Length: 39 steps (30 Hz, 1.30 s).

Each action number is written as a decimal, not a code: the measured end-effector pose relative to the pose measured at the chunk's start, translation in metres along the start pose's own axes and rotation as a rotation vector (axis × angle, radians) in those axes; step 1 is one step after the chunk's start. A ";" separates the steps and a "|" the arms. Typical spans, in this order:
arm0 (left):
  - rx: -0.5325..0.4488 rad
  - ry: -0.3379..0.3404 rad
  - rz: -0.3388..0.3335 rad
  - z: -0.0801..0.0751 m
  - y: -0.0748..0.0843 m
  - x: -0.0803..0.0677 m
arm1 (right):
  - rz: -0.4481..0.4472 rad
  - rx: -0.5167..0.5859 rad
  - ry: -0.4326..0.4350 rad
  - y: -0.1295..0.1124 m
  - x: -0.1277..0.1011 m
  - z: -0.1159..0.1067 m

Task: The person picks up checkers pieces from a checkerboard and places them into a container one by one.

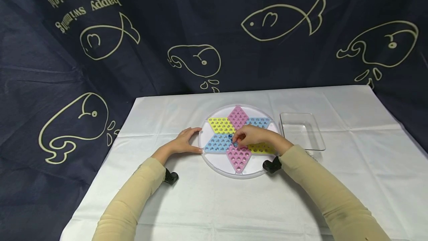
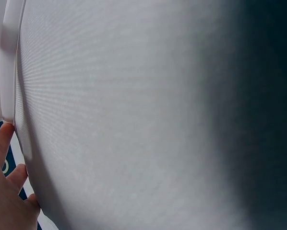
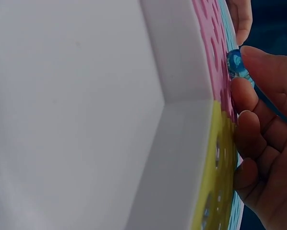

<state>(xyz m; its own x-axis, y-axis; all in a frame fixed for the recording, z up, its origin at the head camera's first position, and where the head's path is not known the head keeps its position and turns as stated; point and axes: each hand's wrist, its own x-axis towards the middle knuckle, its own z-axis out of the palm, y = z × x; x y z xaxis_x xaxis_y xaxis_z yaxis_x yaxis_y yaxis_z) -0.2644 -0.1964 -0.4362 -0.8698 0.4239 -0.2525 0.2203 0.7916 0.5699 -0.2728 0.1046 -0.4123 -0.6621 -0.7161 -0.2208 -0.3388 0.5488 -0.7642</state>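
Note:
A round white Chinese checkers board (image 1: 217,161) lies on the table, its star coloured pink, yellow and blue with rows of small holes. At its left edge my left hand (image 1: 182,143) holds thumb and fingers spread, fingertips touching the rim. My right hand (image 1: 254,135) is over the middle of the star and pinches a blue glass marble (image 3: 234,61) between thumb and index finger. Another blue marble (image 1: 230,136) sits just beside those fingertips, near the blue point. The right hand hides part of the star's centre and right side.
To the right of the board stands a clear plastic box (image 1: 302,137). A white cloth (image 1: 207,203) covers the table. Behind hangs a dark blue curtain (image 1: 150,21) with fish and whale drawings. Dark wrist cameras (image 1: 272,164) hang below both sleeves.

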 end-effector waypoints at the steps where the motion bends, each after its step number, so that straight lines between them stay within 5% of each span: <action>1: 0.000 -0.001 0.000 0.000 0.000 0.000 | -0.001 0.001 -0.001 0.000 0.000 0.000; 23: 0.001 0.000 0.002 0.000 -0.001 0.002 | 0.028 0.028 -0.022 0.007 -0.001 -0.003; 39: -0.004 -0.001 -0.009 -0.001 0.002 -0.001 | -0.058 0.125 0.043 0.009 -0.006 -0.010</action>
<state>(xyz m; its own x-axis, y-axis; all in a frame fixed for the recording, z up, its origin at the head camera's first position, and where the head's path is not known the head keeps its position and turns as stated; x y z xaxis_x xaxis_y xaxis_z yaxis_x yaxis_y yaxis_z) -0.2637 -0.1956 -0.4343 -0.8715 0.4170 -0.2581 0.2105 0.7935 0.5711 -0.2786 0.1177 -0.4121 -0.6727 -0.7245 -0.1504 -0.2927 0.4472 -0.8452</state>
